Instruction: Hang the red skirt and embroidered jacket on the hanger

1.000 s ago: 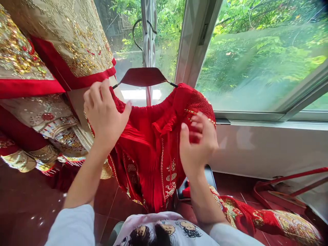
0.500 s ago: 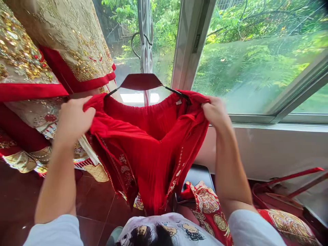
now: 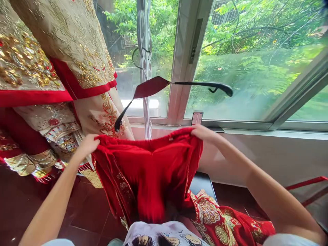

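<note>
Between my two hands a red skirt with an elastic waistband is stretched wide, its embroidered side panels hanging down. My left hand pinches the waistband's left end. The right end is gripped by my right hand. Just above the skirt, apart from it, a hanger with a dark red centre and black arms hangs tilted, its hook on a white scrolled metal post.
Cream and gold embroidered garments with red trim hang at the left. Windows stand behind. A red and gold embroidered cloth drapes off a black seat at the lower right. A phone-like object leans on the sill.
My hands took hold of the waistband on both sides, spread it and pulled the skirt down off the hanger. The hanger now swings tilted and bare.
</note>
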`<state>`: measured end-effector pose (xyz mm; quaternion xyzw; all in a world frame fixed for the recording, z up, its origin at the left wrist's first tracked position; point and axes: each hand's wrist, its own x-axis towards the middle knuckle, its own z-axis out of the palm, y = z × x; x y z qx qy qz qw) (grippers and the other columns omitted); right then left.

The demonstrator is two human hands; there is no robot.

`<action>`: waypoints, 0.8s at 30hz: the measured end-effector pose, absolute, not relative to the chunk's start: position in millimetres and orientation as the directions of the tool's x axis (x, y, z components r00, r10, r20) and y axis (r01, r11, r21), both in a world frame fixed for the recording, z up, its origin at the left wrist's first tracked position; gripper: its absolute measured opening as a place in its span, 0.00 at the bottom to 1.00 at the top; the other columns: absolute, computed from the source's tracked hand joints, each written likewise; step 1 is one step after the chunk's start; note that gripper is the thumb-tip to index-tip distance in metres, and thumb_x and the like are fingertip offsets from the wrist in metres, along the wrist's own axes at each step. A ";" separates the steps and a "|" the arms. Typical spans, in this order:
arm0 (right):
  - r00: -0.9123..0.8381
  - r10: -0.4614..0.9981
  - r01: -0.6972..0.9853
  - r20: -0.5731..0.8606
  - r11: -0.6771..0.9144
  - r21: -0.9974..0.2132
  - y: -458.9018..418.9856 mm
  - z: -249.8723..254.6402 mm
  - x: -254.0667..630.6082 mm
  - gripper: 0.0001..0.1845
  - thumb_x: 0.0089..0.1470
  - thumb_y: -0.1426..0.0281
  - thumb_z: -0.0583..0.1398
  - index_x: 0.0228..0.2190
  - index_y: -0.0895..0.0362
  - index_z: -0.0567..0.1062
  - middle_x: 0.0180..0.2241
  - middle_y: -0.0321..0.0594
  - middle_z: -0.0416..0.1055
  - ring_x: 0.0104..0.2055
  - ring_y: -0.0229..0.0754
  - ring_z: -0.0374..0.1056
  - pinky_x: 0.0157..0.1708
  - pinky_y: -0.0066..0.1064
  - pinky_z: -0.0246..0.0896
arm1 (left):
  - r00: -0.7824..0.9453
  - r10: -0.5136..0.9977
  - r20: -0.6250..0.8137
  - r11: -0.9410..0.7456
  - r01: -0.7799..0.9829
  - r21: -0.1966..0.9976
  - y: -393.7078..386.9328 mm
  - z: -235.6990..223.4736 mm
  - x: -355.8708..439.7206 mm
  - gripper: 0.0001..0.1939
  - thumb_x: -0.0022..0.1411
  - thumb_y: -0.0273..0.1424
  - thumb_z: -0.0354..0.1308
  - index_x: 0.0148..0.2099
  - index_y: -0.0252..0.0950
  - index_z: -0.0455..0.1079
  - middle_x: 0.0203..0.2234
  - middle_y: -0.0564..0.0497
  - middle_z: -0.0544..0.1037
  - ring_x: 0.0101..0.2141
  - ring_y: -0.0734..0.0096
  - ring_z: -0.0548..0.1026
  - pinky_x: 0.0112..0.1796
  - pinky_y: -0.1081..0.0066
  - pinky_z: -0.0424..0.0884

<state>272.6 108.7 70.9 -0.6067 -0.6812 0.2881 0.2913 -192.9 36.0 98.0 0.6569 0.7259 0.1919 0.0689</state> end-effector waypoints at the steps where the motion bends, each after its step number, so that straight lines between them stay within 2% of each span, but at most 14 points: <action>1: -0.149 0.989 0.743 0.010 0.118 -0.658 101.2 58.5 272.2 0.20 0.40 0.84 0.49 0.22 0.60 0.79 0.25 0.41 0.77 0.29 0.42 0.72 0.29 0.29 0.62 | -0.146 0.972 0.186 0.080 0.943 0.323 30.7 82.6 -194.1 0.13 0.51 0.26 0.47 0.34 0.33 0.73 0.29 0.45 0.80 0.37 0.54 0.77 0.37 0.61 0.71; 3: -0.168 0.985 0.859 0.032 0.162 -0.485 82.5 34.1 271.2 0.25 0.44 0.83 0.49 0.33 0.57 0.82 0.37 0.43 0.79 0.40 0.45 0.73 0.38 0.31 0.64 | -0.189 0.955 0.229 0.134 0.963 0.236 17.5 48.2 -200.5 0.13 0.50 0.28 0.50 0.36 0.34 0.72 0.35 0.40 0.79 0.40 0.46 0.76 0.38 0.58 0.69; 5: -0.099 0.995 0.942 0.019 0.100 -0.321 61.8 11.0 268.9 0.29 0.49 0.80 0.49 0.46 0.52 0.79 0.48 0.42 0.76 0.48 0.49 0.72 0.41 0.35 0.64 | -0.300 0.931 0.207 0.252 0.941 0.227 1.3 9.0 -210.1 0.06 0.50 0.29 0.53 0.32 0.36 0.68 0.32 0.39 0.77 0.39 0.45 0.75 0.37 0.58 0.68; 6: -0.072 0.997 0.964 0.027 0.077 -0.254 51.8 0.1 267.1 0.29 0.51 0.79 0.49 0.50 0.50 0.76 0.52 0.41 0.73 0.50 0.50 0.70 0.40 0.36 0.65 | -0.401 0.906 0.133 0.341 0.881 0.327 -7.4 -11.8 -214.6 0.01 0.49 0.28 0.54 0.27 0.37 0.65 0.29 0.41 0.75 0.38 0.46 0.75 0.38 0.58 0.68; 7: -0.071 0.996 0.976 0.049 0.080 -0.202 42.7 -10.2 265.0 0.30 0.52 0.78 0.48 0.52 0.49 0.74 0.55 0.39 0.71 0.52 0.50 0.69 0.38 0.36 0.65 | -0.500 0.864 0.064 0.418 0.782 0.463 -16.0 -32.7 -218.2 0.05 0.47 0.26 0.54 0.23 0.38 0.61 0.25 0.44 0.73 0.38 0.46 0.75 0.40 0.58 0.67; 10: -0.118 0.986 0.982 0.117 0.133 -0.137 24.5 -37.7 258.2 0.27 0.56 0.76 0.46 0.49 0.51 0.76 0.53 0.38 0.72 0.52 0.49 0.67 0.30 0.32 0.64 | -0.624 0.781 -0.030 0.519 0.620 0.588 -39.2 -90.9 -220.5 0.11 0.44 0.21 0.52 0.17 0.38 0.56 0.17 0.49 0.65 0.36 0.49 0.76 0.42 0.58 0.68; 12: -0.100 0.988 0.975 0.120 0.121 -0.188 21.6 -52.5 254.9 0.25 0.55 0.76 0.45 0.42 0.53 0.79 0.46 0.41 0.76 0.47 0.48 0.69 0.31 0.31 0.62 | -0.675 0.732 -0.090 0.540 0.495 0.681 -50.9 -122.5 -214.2 0.11 0.46 0.22 0.52 0.17 0.38 0.58 0.17 0.50 0.68 0.36 0.51 0.77 0.42 0.59 0.70; 13: -0.083 0.991 0.960 0.103 0.107 -0.258 22.5 -58.9 254.0 0.24 0.54 0.77 0.46 0.37 0.53 0.80 0.41 0.42 0.77 0.44 0.47 0.70 0.33 0.31 0.62 | -0.697 0.705 -0.134 0.545 0.412 0.730 -55.1 -135.8 -209.4 0.10 0.47 0.22 0.53 0.18 0.38 0.59 0.18 0.50 0.70 0.36 0.52 0.77 0.42 0.60 0.71; 16: -0.048 0.998 0.798 -0.039 0.014 -0.603 29.1 -75.1 253.8 0.18 0.42 0.79 0.49 0.24 0.56 0.78 0.29 0.40 0.76 0.33 0.43 0.70 0.34 0.30 0.60 | -0.712 0.624 -0.322 0.552 0.110 0.827 -60.6 -166.6 -192.5 0.10 0.49 0.22 0.51 0.20 0.38 0.61 0.18 0.48 0.74 0.33 0.55 0.79 0.37 0.62 0.75; 18: -0.038 0.971 0.557 -0.238 -0.177 -0.812 32.8 -84.3 255.1 0.12 0.35 0.76 0.50 0.19 0.56 0.73 0.21 0.38 0.71 0.26 0.40 0.66 0.29 0.29 0.59 | -0.677 0.581 -0.452 0.555 -0.077 0.828 -59.0 -179.1 -183.7 0.12 0.50 0.20 0.49 0.19 0.39 0.59 0.16 0.47 0.73 0.31 0.54 0.80 0.35 0.60 0.77; 19: -0.046 0.938 0.411 -0.344 -0.296 -0.862 34.1 -88.5 256.1 0.10 0.32 0.75 0.51 0.17 0.56 0.71 0.18 0.36 0.69 0.23 0.39 0.63 0.26 0.29 0.58 | -0.653 0.564 -0.505 0.554 -0.154 0.818 -57.2 -182.7 -181.0 0.13 0.51 0.20 0.47 0.19 0.40 0.58 0.15 0.46 0.73 0.30 0.53 0.80 0.35 0.58 0.77; 21: -0.084 0.868 0.157 -0.490 -0.474 -0.866 36.1 -96.3 258.0 0.07 0.27 0.73 0.52 0.16 0.57 0.68 0.15 0.33 0.64 0.19 0.36 0.59 0.23 0.28 0.56 | -0.613 0.547 -0.570 0.536 -0.266 0.801 -53.6 -185.5 -179.1 0.15 0.54 0.21 0.46 0.19 0.40 0.58 0.15 0.46 0.73 0.30 0.51 0.81 0.35 0.57 0.77; 22: -0.101 0.852 0.081 -0.514 -0.508 -0.858 37.0 -100.1 258.6 0.06 0.26 0.73 0.53 0.16 0.57 0.67 0.14 0.32 0.63 0.19 0.35 0.58 0.22 0.27 0.56 | -0.599 0.548 -0.584 0.520 -0.302 0.799 -52.5 -185.2 -179.3 0.15 0.56 0.22 0.46 0.20 0.40 0.59 0.16 0.46 0.73 0.30 0.52 0.81 0.36 0.57 0.77; 24: -0.120 0.863 0.072 -0.490 -0.485 -0.872 38.1 -107.8 258.2 0.06 0.25 0.73 0.53 0.16 0.57 0.66 0.14 0.31 0.62 0.18 0.34 0.56 0.21 0.26 0.54 | -0.581 0.575 -0.576 0.477 -0.335 0.813 -52.9 -183.5 -179.8 0.13 0.59 0.24 0.49 0.23 0.38 0.64 0.18 0.47 0.76 0.32 0.55 0.81 0.38 0.62 0.77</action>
